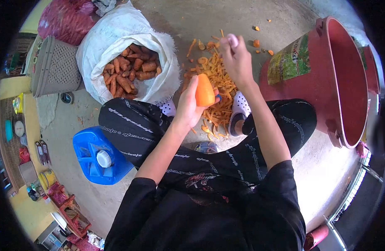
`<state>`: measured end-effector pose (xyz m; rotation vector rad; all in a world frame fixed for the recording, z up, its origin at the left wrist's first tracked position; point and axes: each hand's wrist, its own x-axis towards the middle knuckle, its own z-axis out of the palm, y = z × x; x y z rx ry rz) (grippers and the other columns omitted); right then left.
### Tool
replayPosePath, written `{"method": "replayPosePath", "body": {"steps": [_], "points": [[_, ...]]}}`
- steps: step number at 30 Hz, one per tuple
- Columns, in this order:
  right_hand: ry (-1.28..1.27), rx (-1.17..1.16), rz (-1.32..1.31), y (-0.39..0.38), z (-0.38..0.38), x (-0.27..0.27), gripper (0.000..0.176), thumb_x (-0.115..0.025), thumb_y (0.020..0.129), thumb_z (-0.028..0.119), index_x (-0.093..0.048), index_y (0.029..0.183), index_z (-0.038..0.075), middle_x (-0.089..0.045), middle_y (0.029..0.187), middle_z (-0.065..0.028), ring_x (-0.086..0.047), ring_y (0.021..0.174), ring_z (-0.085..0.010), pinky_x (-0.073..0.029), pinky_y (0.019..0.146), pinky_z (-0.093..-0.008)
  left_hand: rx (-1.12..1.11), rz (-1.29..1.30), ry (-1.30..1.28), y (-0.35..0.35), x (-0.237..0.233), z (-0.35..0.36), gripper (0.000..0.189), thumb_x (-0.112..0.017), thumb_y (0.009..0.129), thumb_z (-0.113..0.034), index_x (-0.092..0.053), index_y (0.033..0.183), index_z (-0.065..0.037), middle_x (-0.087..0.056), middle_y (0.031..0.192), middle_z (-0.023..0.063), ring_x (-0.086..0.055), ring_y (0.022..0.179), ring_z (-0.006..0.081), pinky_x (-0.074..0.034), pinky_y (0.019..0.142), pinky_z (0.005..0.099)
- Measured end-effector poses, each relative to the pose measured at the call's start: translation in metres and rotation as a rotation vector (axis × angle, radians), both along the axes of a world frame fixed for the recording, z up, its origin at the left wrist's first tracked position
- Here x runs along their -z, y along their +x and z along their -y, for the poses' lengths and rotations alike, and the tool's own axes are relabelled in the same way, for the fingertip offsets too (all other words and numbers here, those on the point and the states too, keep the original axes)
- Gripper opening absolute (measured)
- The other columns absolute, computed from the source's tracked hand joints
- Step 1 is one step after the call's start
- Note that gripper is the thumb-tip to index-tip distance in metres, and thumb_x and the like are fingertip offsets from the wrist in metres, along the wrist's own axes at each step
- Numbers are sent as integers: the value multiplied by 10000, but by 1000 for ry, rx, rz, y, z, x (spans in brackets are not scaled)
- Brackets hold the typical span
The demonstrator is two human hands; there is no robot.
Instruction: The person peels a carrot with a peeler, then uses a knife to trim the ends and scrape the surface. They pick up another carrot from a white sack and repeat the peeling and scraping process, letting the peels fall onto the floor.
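A peeled carrot point(205, 90), thick and bright orange, is gripped in my left hand point(187, 108) above the floor. My right hand point(239, 66) is raised to the right of it, with its fingers closed. A pale pinkish end shows at the top of that fist, too little to name. Below both hands lies a heap of orange peelings point(219, 71), spread between my two shoes. To the left, an open white sack point(117, 33) holds many unpeeled, soil-stained carrots point(127, 71).
A large red bucket point(301, 71) stands close on my right. On my left are a blue jerrycan point(90, 157) with a white cap and a grey perforated basket point(58, 67). Behind the basket sits a red mesh sack point(65, 21). Carrot scraps point(256, 43) lie on the floor ahead.
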<state>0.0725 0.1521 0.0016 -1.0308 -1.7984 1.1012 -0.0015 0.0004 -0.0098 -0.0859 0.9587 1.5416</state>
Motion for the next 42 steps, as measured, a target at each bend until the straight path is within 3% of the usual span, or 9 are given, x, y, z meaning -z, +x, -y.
{"method": "replayPosePath", "body": {"steps": [4,12,17,22,27,31,35,41,42], "points": [[-656,-232,-698,8,33,-68,317,-519,930,361,-444,868,59,-417,543,-20,-417,440,-96,-361,406,-277,72,1,67,-4,-1,3,446,-354,956,-478,-473,1123,-82,-558,952,74,-588,847,209,-498,685,388],[-812,-329,-677,8,60,-64,307,-506,943,335,-426,815,67,-388,546,7,-337,418,-62,-275,371,-229,87,8,164,2,-9,3,437,-224,985,-461,-498,879,-137,-575,940,50,-576,814,186,-467,690,364],[-810,-259,-601,5,49,-60,352,-530,925,367,-415,807,56,-386,549,-4,-343,409,-70,-258,373,-228,84,-112,65,6,-27,-1,453,-225,990,-449,-521,994,-106,-588,874,64,-586,791,174,-482,617,331],[-747,-150,-639,-7,12,-41,337,-535,908,355,-391,801,69,-378,550,7,-389,406,-86,-475,392,-294,213,-292,100,5,-13,5,525,-243,981,-474,-483,1158,-42,-591,850,93,-613,768,181,-500,563,304],[-456,-198,-176,-10,-20,21,354,-524,911,390,-414,860,58,-440,568,4,-459,439,-115,-486,487,-338,246,-101,179,11,-14,5,506,-375,949,-482,-475,1142,-25,-566,881,101,-630,763,201,-524,546,309],[174,-73,450,0,-14,21,359,-511,926,375,-418,881,31,-470,587,2,-545,546,-105,-485,518,-320,116,-30,140,3,-11,5,418,-520,918,-394,-456,1141,-47,-543,946,84,-604,850,210,-522,679,374],[-464,-194,-617,0,12,-41,301,-520,930,337,-419,844,67,-425,555,-10,-415,431,-92,-404,414,-259,38,-16,100,-2,7,0,382,-421,948,-420,-484,1124,-87,-559,987,60,-578,875,191,-492,760,386],[-799,-316,-689,8,60,-75,293,-532,930,327,-421,828,76,-388,548,7,-352,419,-67,-282,375,-225,107,10,188,-4,-2,4,378,-443,939,-387,-437,1229,-145,-559,1056,16,-566,965,167,-473,803,368],[-795,-347,-675,8,62,-72,287,-531,932,318,-422,828,74,-391,553,5,-351,422,-64,-282,376,-225,100,8,176,-2,-2,4,316,-385,955,-409,-442,1115,-142,-553,1006,15,-559,945,160,-470,799,363]]}}
